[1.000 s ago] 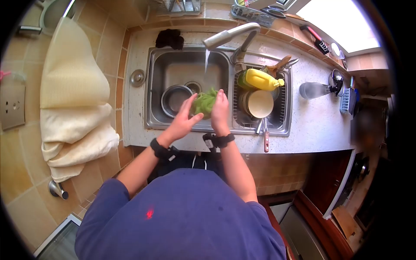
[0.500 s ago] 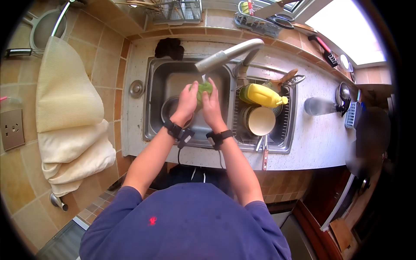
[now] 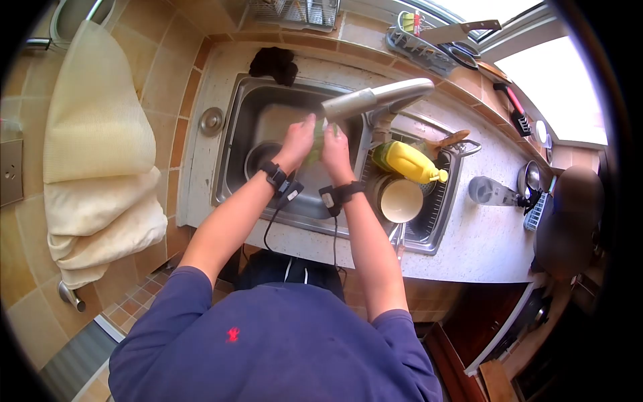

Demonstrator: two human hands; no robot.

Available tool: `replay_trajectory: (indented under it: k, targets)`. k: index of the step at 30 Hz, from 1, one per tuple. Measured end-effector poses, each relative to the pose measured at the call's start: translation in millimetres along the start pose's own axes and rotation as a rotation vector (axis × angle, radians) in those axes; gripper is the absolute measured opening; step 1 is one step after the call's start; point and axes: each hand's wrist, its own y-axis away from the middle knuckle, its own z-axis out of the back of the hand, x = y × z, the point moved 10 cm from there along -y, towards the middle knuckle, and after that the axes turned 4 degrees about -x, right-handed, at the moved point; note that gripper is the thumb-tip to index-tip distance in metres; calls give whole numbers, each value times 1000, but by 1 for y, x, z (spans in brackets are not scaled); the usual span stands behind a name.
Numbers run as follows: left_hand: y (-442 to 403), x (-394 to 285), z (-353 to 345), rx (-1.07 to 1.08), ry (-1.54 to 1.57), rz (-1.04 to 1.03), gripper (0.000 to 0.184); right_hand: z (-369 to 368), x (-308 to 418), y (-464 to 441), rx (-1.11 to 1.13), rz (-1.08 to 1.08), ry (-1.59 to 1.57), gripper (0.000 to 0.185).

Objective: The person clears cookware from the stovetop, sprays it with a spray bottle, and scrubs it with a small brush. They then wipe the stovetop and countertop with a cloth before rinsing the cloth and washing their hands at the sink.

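Observation:
Over the left basin of the steel sink (image 3: 273, 114), my left hand (image 3: 298, 142) and my right hand (image 3: 337, 154) face each other with fingers closed. Between them is a green leafy vegetable (image 3: 315, 149), smeared by motion, so its exact kind is unclear. The faucet (image 3: 351, 104) reaches over my hands, its spout just above the vegetable, with a bit of water at its mouth. A round metal bowl (image 3: 253, 161) sits in the basin left of my hands, partly hidden by my left wrist.
The right basin holds a rack with a yellow bottle (image 3: 412, 163) and a pale-lined pot (image 3: 401, 201). A dark cloth (image 3: 273, 65) lies behind the sink. A clear bottle (image 3: 492, 191) rests on the right counter. Knives and scissors (image 3: 462, 55) stand in a sill basket.
The camera view has tilted and shifted. My hands have moved slightly apart, and the vegetable now hangs as a blurred stretch between them instead of a rounded bunch.

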Motion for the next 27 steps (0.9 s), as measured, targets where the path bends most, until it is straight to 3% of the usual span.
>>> replay_trajectory:
  k: [3,6,9,10,13,16,19,21,23,24,27]
  targets:
    - [31,-30,10,27,-177,-55,27,0,4,23,124,-156,-233,36]
    - [63,-7,16,59,79,26,26,-4,-13,54,173,-452,-486,38]
    - [83,-6,16,38,259,-30,34,1,-7,64,-91,-196,62,41]
    - [87,-12,17,31,206,-96,39,-2,-2,70,-152,-135,51,46]
    - [97,-18,25,20,123,-207,37,-12,-5,73,-68,-239,110,48]
    - [103,-23,33,-139,-192,-320,38,-11,29,76,-161,-61,179,38]
    - [99,18,24,23,232,181,45,-15,40,76,-157,60,228,31]
    - [102,26,18,84,420,351,43,-19,37,79,-106,85,254,30]
    - [94,37,19,95,483,348,40,-25,36,81,-39,140,254,30]
    - [94,21,33,-92,323,224,39,-28,42,82,-8,171,254,30]
    - [95,-9,49,-230,-19,21,40,-20,66,93,-75,294,376,32]
